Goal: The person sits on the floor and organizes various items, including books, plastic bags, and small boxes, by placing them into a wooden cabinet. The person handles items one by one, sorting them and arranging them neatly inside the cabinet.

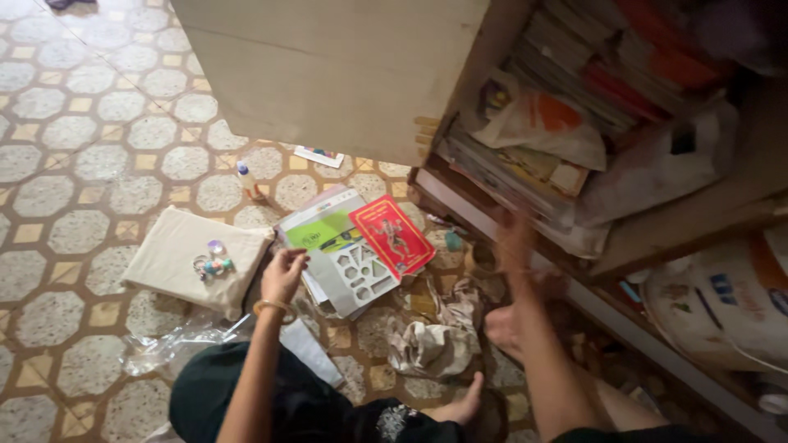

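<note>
While a cream cloth bag (185, 256) lies flat on the tiled floor (74, 156) with trinkets on top, the left hand (283, 275) curls its fingers onto the edge of a stack of papers (349, 254) — red booklet uppermost. The right hand (513, 246), blurred, grip unclear, reaches toward the open cupboard (657, 230) — shelves crammed with books.

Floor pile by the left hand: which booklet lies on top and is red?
The red booklet, tilted at the pile's right edge, beside the grey shape stencil. The green-covered one lies partly beneath it, nearer the left hand.
</note>
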